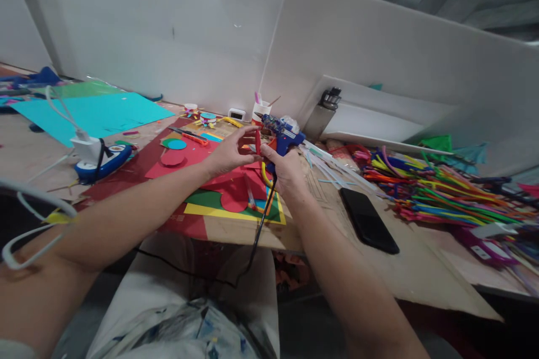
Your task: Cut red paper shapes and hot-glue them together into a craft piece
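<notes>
In the middle of the head view, my right hand (288,170) is closed round the handle of a blue hot glue gun (290,139). Its nozzle points left, and a black cord (263,219) hangs from the handle. My left hand (229,152) pinches a small red piece (258,142), seen edge-on, just below the nozzle; its exact shape cannot be made out. Under both hands lie red paper (210,182), a red paper disc (234,197) and green and yellow sheets (202,211). A blue paper disc (174,144) rests left of my left hand.
A black phone (368,220) lies to the right, before a heap of coloured pipe cleaners (446,185). Clear glue sticks (328,164) lie behind my right hand. At the left are a blue power strip (105,162) and a cyan sheet (101,115). White boards (168,39) stand behind.
</notes>
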A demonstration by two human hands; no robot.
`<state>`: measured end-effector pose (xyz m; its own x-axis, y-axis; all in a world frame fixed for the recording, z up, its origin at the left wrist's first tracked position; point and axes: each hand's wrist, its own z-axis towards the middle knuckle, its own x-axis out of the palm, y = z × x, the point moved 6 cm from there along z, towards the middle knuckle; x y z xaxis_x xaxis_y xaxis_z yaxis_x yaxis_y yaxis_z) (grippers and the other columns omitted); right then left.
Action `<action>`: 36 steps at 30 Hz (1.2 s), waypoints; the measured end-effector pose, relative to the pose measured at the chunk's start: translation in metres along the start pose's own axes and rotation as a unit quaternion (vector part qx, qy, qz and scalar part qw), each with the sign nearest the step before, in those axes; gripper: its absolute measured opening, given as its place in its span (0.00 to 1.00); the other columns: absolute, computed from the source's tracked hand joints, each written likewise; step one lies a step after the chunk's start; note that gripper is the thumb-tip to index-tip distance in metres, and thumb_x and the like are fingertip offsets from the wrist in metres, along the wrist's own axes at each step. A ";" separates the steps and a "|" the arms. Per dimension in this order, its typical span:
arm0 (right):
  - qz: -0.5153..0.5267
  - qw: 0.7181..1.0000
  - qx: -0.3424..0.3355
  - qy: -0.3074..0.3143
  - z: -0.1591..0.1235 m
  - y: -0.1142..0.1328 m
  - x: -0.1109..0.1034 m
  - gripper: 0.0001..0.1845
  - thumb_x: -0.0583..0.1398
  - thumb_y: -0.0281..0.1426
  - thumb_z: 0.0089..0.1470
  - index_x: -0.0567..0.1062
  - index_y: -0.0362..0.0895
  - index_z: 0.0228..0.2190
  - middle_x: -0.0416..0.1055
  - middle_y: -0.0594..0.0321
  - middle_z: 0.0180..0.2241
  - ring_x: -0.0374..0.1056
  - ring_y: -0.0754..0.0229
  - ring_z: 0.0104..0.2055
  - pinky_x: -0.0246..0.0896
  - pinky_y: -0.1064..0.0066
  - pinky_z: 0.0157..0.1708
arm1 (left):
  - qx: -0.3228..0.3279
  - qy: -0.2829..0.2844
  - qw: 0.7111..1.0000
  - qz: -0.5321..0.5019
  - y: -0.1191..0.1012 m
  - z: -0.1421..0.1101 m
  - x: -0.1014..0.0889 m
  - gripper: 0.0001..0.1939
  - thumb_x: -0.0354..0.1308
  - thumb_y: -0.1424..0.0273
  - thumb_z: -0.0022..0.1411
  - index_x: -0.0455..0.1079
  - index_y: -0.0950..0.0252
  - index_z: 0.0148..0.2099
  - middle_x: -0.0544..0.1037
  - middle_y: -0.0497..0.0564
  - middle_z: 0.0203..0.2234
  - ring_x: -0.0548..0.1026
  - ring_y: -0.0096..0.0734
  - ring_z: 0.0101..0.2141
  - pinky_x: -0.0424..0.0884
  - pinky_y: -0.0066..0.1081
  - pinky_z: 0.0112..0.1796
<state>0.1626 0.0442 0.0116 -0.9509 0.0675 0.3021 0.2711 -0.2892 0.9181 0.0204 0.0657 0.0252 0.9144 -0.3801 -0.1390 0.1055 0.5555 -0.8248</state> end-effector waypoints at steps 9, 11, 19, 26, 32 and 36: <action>-0.007 1.000 -0.010 -0.014 0.004 -0.003 -0.003 0.22 0.73 0.37 0.38 0.74 0.46 0.36 0.79 0.67 0.31 0.75 0.60 0.30 0.73 0.65 0.36 | 0.006 0.018 1.000 -0.009 -0.004 -0.002 0.005 0.37 0.72 0.64 0.52 0.67 0.59 0.63 0.75 0.59 0.55 0.74 0.47 0.56 0.74 0.47 0.54; 0.000 1.000 -0.012 -0.009 0.004 -0.002 -0.002 0.20 0.73 0.36 0.38 0.74 0.46 0.34 0.77 0.68 0.28 0.73 0.62 0.27 0.72 0.67 0.34 | -0.001 0.011 1.000 -0.018 -0.004 -0.002 0.004 0.36 0.72 0.63 0.53 0.68 0.60 0.63 0.75 0.60 0.55 0.75 0.46 0.55 0.74 0.47 0.55; 0.012 1.000 -0.002 -0.003 0.002 0.000 0.000 0.19 0.73 0.35 0.37 0.74 0.45 0.31 0.76 0.69 0.25 0.72 0.63 0.25 0.72 0.67 0.32 | -0.018 0.003 0.999 -0.034 -0.003 -0.002 0.003 0.36 0.72 0.62 0.53 0.67 0.61 0.63 0.75 0.61 0.55 0.75 0.47 0.55 0.74 0.48 0.54; 0.012 1.000 -0.002 0.004 0.001 0.001 0.001 0.18 0.72 0.34 0.39 0.73 0.46 0.32 0.75 0.69 0.25 0.71 0.63 0.24 0.72 0.67 0.32 | -0.020 -0.009 0.998 -0.051 0.000 -0.001 0.000 0.37 0.73 0.63 0.52 0.67 0.64 0.61 0.74 0.63 0.56 0.74 0.48 0.57 0.73 0.47 0.55; 0.010 1.000 -0.013 0.002 -0.001 0.004 0.001 0.18 0.72 0.34 0.39 0.74 0.45 0.32 0.76 0.68 0.26 0.71 0.64 0.25 0.71 0.69 0.31 | -0.006 -0.009 0.999 -0.040 0.000 0.000 -0.001 0.35 0.73 0.61 0.53 0.69 0.62 0.61 0.75 0.61 0.56 0.74 0.47 0.56 0.74 0.47 0.55; 0.009 1.000 -0.013 0.009 -0.001 0.005 0.002 0.18 0.73 0.35 0.39 0.74 0.45 0.32 0.77 0.68 0.27 0.71 0.64 0.26 0.70 0.69 0.32 | 0.006 0.002 0.999 -0.039 -0.006 -0.001 0.001 0.35 0.73 0.63 0.54 0.69 0.60 0.63 0.74 0.61 0.57 0.74 0.47 0.56 0.74 0.47 0.55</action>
<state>0.1614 0.0417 0.0165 -0.9484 0.0445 0.3140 0.2849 -0.3154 0.9052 0.0201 0.0613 0.0290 0.9013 -0.4263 -0.0770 0.1816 0.5332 -0.8263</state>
